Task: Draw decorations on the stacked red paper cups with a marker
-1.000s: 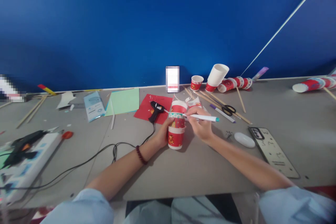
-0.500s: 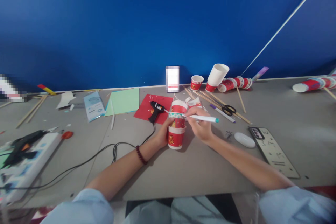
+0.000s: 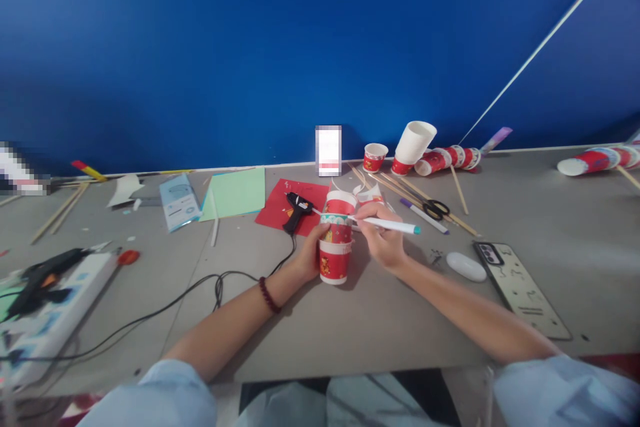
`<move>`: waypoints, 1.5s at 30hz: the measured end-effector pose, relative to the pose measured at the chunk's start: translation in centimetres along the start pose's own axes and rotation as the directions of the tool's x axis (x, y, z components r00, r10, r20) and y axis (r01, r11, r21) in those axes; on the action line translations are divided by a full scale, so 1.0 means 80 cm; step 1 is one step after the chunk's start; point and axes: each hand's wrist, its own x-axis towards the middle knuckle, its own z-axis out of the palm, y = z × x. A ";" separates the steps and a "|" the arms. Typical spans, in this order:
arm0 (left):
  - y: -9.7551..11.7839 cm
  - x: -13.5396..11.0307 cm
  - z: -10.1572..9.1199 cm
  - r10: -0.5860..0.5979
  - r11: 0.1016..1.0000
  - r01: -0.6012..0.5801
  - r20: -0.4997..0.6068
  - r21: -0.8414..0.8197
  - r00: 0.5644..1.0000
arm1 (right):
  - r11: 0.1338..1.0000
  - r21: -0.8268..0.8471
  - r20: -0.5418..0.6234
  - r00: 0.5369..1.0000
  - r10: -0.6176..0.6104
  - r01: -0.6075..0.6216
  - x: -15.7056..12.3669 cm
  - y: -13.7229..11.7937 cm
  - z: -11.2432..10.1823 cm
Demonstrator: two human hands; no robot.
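Note:
Upright on the grey table stands a column of red-and-white paper cups (image 3: 336, 250), with a green-patterned band near its upper rim. My left hand (image 3: 311, 252) is wrapped around its left side. In my right hand (image 3: 383, 240) is a white marker (image 3: 390, 223) with a green end pointing right; its tip meets or nearly meets the green band. Behind the cups, a black glue gun (image 3: 299, 210) lies on red paper (image 3: 273, 208). White paper scraps (image 3: 371, 193) lie just beyond my right hand.
Black scissors (image 3: 436, 209), wooden sticks (image 3: 457, 190) and a purple marker (image 3: 424, 215) lie to the right. Nearer are a white mouse-like case (image 3: 466, 267) and a phone (image 3: 523, 290). A power strip (image 3: 67, 313) with cables sits left; more cups (image 3: 375, 158) stand by the blue wall.
The marker and my right hand have shifted very slightly right and down. The cup column has turned or tilted a little in my left hand.

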 end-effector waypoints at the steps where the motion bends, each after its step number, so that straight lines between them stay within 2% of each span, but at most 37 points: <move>1: 0.000 0.000 0.000 0.005 1.000 -0.005 0.006 -0.002 1.000 | 1.000 0.010 -0.004 1.000 0.002 -0.002 0.000 0.001 0.000; 5: 0.000 0.000 0.001 -0.003 1.000 0.003 0.000 -0.005 1.000 | 0.999 0.038 -0.010 1.000 0.013 -0.013 -0.001 0.002 0.001; 11: -0.002 0.001 -0.001 -0.018 1.000 0.017 -0.064 -0.018 0.998 | 0.999 0.036 -0.021 1.000 0.019 -0.019 -0.002 0.005 0.001; 19: 0.001 0.001 0.005 0.066 0.997 -0.066 0.021 -0.029 0.998 | 0.997 0.056 -0.023 0.999 0.049 -0.047 -0.002 0.007 0.001; 23: 0.002 -0.001 0.007 0.071 0.997 -0.069 0.050 -0.040 0.996 | 0.997 0.047 -0.013 0.998 0.058 -0.057 -0.001 0.006 0.001; 32: -0.001 -0.001 0.005 0.028 0.997 -0.029 -0.011 -0.066 1.000 | 1.000 -0.012 0.005 1.000 -0.025 0.025 0.000 0.001 0.001; 45: 0.002 -0.006 0.009 0.011 0.999 -0.012 -0.039 -0.035 0.999 | 1.000 -0.024 0.010 1.000 -0.018 0.019 0.002 -0.001 0.002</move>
